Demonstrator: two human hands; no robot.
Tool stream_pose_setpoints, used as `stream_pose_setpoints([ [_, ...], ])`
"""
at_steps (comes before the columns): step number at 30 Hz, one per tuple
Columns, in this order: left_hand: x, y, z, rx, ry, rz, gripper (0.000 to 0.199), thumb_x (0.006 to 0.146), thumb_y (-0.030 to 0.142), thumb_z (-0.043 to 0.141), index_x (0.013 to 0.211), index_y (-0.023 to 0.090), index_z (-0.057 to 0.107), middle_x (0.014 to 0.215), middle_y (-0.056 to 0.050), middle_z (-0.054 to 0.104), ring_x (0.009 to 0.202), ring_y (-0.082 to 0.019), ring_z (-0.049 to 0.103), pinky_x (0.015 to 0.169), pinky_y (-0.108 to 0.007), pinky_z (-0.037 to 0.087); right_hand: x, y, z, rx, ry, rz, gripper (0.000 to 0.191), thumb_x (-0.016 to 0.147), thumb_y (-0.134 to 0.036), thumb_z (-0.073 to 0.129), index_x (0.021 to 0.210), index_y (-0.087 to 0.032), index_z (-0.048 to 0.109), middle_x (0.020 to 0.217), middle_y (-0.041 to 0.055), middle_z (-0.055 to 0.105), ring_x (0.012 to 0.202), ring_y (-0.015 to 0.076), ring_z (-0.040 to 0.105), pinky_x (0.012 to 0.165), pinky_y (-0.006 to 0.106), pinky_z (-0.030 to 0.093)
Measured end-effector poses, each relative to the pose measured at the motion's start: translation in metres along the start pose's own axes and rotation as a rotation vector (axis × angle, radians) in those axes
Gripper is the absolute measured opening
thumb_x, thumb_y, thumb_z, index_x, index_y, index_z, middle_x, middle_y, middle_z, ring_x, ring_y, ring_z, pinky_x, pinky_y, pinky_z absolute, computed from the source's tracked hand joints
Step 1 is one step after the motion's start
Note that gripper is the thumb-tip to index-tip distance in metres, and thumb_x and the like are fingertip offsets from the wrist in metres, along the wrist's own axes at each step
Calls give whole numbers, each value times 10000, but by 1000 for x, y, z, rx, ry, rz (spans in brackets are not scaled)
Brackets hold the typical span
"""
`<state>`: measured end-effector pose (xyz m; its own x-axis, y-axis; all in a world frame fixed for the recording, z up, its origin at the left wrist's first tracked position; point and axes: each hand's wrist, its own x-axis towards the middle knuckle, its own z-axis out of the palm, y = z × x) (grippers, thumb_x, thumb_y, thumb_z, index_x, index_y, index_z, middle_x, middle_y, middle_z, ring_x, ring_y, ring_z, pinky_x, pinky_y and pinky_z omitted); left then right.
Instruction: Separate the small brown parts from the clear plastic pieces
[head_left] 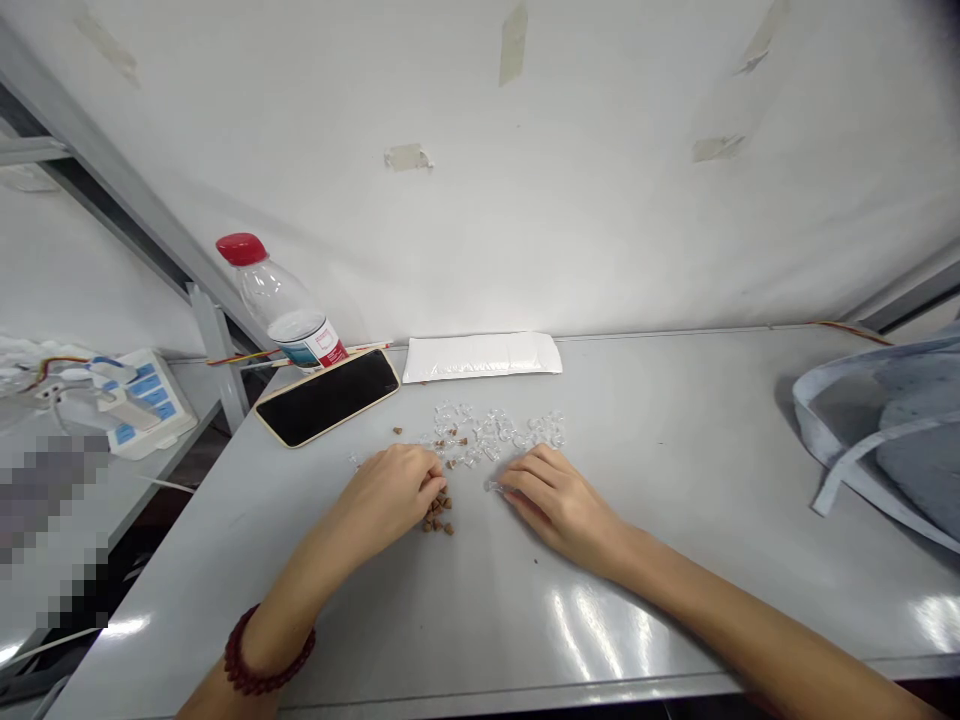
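Observation:
My left hand (399,484) is low over the table, fingers curled down and thumb drawn in beside a small heap of brown cone-shaped pieces (437,510). Whatever its fingertips pinch is hidden behind the hand. Between the thumb and fingers of my right hand (551,498) is a small clear plastic piece (493,486), its end poking out to the left. Just beyond both hands lie several more clear plastic pieces (499,428) in a loose spread. A few brown pieces (452,440) are scattered among them.
A black-screened phone (330,397) leans near a red-capped bottle (281,300) at the back left. Along the wall lies a flat white packet (480,357). A power strip (150,400) stands left, and grey-blue cloth (900,430) with straps sits on the right.

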<state>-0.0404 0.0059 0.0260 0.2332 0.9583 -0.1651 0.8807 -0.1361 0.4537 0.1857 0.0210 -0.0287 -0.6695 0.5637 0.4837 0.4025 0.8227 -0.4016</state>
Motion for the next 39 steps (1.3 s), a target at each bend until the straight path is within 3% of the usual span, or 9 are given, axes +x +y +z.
stream_pose_setpoints([
  [3, 1, 4, 1, 71, -43, -50, 244, 806, 224, 440, 634, 190, 610, 663, -39, 665, 655, -195, 600, 586, -276, 369, 1, -1, 0, 36, 8, -1, 177, 910, -114, 462, 994, -138, 616, 887, 85, 658, 833, 188, 527, 733, 338, 495],
  [7, 0, 11, 0, -6, -95, -94, 176, 746, 173, 447, 616, 199, 563, 573, -6, 650, 610, -185, 597, 571, -271, 385, 1, -2, -1, 120, 72, 14, 153, 876, -126, 499, 987, -171, 593, 875, 68, 645, 826, 179, 536, 718, 332, 498],
  [13, -3, 14, 2, -283, -17, -47, 70, 759, 230, 489, 725, 200, 542, 622, 24, 606, 593, -154, 607, 506, -233, 422, 3, -9, -10, 279, 150, 156, 146, 822, -129, 558, 928, -225, 585, 849, 18, 651, 796, 160, 573, 724, 339, 495],
  [17, -4, 18, 3, -390, -46, 8, 92, 779, 246, 516, 748, 198, 589, 520, 63, 490, 494, -113, 540, 498, -220, 412, 3, -11, -14, 369, 146, 248, 132, 824, -138, 561, 908, -231, 603, 845, 8, 654, 789, 150, 578, 747, 345, 491],
  [24, -4, 27, 11, -706, -47, -44, 153, 795, 335, 585, 831, 188, 610, 627, 33, 538, 565, -104, 510, 512, -220, 445, 4, -11, -16, 610, 107, 463, 99, 812, -202, 612, 900, -230, 645, 839, 10, 633, 777, 138, 552, 718, 305, 479],
  [29, -4, 27, 18, -776, 7, -75, 200, 815, 389, 592, 855, 193, 606, 627, 23, 557, 586, -114, 536, 482, -210, 438, 7, -14, -24, 867, 59, 616, 95, 812, -280, 640, 873, -207, 644, 777, 1, 606, 745, 123, 563, 712, 288, 480],
  [34, -3, 28, 21, -817, 42, -57, 214, 827, 404, 597, 853, 192, 616, 599, 20, 573, 564, -113, 545, 475, -212, 436, 7, -18, -22, 1120, 43, 661, 119, 791, -283, 680, 855, -194, 634, 747, -9, 614, 699, 103, 570, 668, 256, 478],
  [39, -5, 30, 20, -870, 50, -21, 172, 822, 362, 615, 845, 191, 618, 586, 33, 554, 551, -98, 528, 480, -203, 425, 6, -18, -18, 1195, 46, 683, 124, 782, -273, 699, 859, -192, 646, 749, -14, 621, 687, 93, 575, 652, 241, 469],
])
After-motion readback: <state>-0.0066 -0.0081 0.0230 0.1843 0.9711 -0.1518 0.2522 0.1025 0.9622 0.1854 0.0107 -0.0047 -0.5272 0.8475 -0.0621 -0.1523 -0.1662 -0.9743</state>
